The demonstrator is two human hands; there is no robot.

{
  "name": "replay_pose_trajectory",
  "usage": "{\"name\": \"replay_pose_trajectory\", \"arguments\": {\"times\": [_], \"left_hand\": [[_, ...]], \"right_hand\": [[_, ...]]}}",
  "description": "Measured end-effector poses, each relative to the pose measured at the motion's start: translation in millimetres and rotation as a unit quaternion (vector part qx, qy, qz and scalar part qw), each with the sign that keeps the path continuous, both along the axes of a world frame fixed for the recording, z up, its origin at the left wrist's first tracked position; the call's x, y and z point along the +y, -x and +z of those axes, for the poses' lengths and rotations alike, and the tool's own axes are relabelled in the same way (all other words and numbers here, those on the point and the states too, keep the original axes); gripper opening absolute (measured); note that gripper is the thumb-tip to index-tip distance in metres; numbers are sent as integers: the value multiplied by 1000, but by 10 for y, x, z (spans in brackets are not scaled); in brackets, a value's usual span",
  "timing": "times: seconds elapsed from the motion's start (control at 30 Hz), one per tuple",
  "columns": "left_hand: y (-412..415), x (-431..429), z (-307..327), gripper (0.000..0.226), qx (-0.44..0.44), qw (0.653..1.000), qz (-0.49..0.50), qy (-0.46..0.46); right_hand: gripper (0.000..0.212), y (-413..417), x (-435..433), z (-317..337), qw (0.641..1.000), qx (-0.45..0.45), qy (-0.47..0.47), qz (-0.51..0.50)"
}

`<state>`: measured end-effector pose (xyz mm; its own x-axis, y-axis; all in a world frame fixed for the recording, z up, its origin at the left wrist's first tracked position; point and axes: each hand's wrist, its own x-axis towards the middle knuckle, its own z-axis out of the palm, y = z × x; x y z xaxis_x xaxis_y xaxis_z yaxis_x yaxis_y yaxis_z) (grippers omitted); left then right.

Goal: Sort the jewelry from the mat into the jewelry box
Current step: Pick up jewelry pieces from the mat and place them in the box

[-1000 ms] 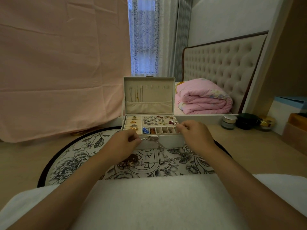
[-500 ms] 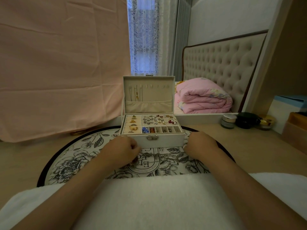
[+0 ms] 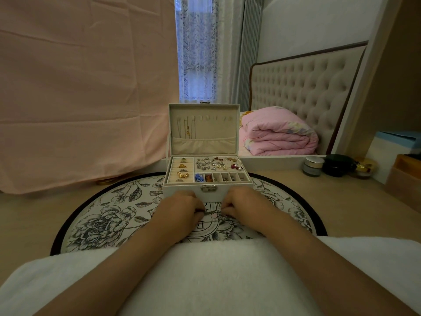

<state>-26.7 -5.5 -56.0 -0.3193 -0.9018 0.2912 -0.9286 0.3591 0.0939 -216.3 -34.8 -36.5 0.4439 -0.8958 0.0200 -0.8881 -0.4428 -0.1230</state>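
Observation:
An open white jewelry box [image 3: 182, 193] stands at the back of a round floral mat [image 3: 102, 215]. Its tray holds gold rings on the left, silver and red pieces on the right, and small items in the front slots. A gold necklace [image 3: 188, 130] hangs inside the raised lid. My left hand [image 3: 182, 210] and my right hand [image 3: 245, 202] lie close together on the mat just in front of the box, fingers curled. Between their fingertips runs a thin chain with a pink charm [image 3: 214, 214], pinched at each end. My left hand hides the mat beneath it.
A white towel [image 3: 216, 270] covers the near edge under my forearms. Right of the box stand a silver-lidded jar [image 3: 313, 166], a black pot [image 3: 337, 165] and a gold jar [image 3: 364, 169], with a brown box [image 3: 403, 181] at the far right. A pink cloth hangs on the left.
Both hands have drawn back from the box's front edge down to the mat and come together. The dark jewelry cluster seen earlier on the mat is now hidden under my left hand.

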Motion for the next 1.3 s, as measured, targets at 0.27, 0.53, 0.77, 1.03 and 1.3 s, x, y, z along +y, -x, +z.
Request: {"name": "replay_pose_trajectory", "arguments": {"times": [0.27,0.53,0.77,1.03,1.3], "left_hand": [[19,26,16,6,252,967,-13,-44],[-38,10,175,12,394,917,-3,-60],[-231,1,283,18,211,975,66,-23],[-298,-51,263,31,82,993,72,-34],[-221,-5,226,8,-55,994,85,-34]], "right_hand": [[12,92,101,-28,967,-255,-11,7],[32,146,82,121,908,-416,-7,-53],[34,365,-75,116,910,-389,82,-122],[38,574,-124,147,961,-118,111,-223],[15,407,-42,151,980,105,73,-149]]}}
